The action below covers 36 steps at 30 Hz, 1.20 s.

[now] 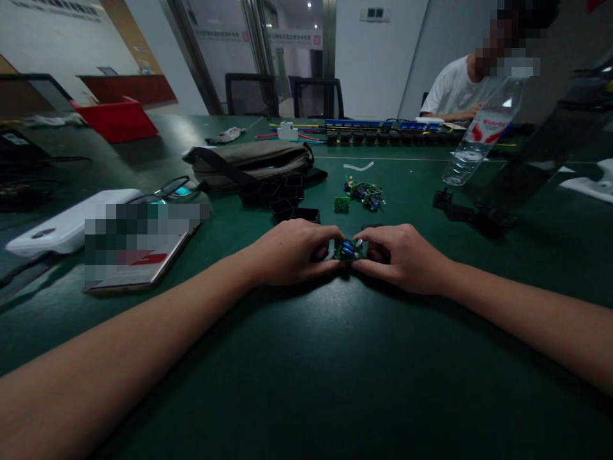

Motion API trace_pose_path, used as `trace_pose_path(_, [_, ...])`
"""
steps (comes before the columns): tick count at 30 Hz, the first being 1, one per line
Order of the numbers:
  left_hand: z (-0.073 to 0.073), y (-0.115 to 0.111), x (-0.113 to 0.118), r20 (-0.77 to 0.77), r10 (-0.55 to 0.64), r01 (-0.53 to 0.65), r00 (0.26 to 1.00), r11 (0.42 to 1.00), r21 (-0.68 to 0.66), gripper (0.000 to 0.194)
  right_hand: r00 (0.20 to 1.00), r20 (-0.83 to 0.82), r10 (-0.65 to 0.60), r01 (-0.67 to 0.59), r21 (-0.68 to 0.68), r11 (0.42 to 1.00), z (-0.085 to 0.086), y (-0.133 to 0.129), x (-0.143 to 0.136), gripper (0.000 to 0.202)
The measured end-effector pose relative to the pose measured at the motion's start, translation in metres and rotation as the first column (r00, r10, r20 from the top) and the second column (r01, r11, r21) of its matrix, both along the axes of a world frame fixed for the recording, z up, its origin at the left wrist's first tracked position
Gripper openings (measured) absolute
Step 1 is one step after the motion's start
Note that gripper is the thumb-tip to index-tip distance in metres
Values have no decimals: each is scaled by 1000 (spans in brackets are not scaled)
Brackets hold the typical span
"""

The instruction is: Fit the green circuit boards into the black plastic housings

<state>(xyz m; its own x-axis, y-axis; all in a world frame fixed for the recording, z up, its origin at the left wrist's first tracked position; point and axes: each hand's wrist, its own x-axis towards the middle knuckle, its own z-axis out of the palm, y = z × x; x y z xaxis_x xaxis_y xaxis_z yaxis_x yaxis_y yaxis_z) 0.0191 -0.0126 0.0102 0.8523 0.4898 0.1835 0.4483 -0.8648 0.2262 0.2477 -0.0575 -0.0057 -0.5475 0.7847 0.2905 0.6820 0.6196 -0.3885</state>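
Between my two hands, low over the green table, is a small green circuit board (348, 250) with blue and silver components on its top. My left hand (306, 251) pinches its left side between thumb and fingers. On the other side, my right hand (400, 255) grips the right end in the same way. Parts of the board's edges are hidden by my fingertips. Just beyond my hands lie more circuit boards (366, 193) in a loose pile, with a small flat green board (341, 204) beside them. Black open plastic housings (275, 193) sit behind my left hand.
A grey-brown bag (253, 160) lies behind the housings. To the left are a white device (67, 220) and a boxed item (143, 255). A clear bottle (483, 134) stands at the right, near a black stand (493, 217). Another person (453, 89) sits across the table.
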Motion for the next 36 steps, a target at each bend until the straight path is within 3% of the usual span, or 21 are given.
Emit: trace_pose_path(36, [-2, 2, 0, 12, -19, 19, 1000, 1000, 11, 30, 1000, -4, 1, -1, -14, 1000, 1, 0, 0, 26])
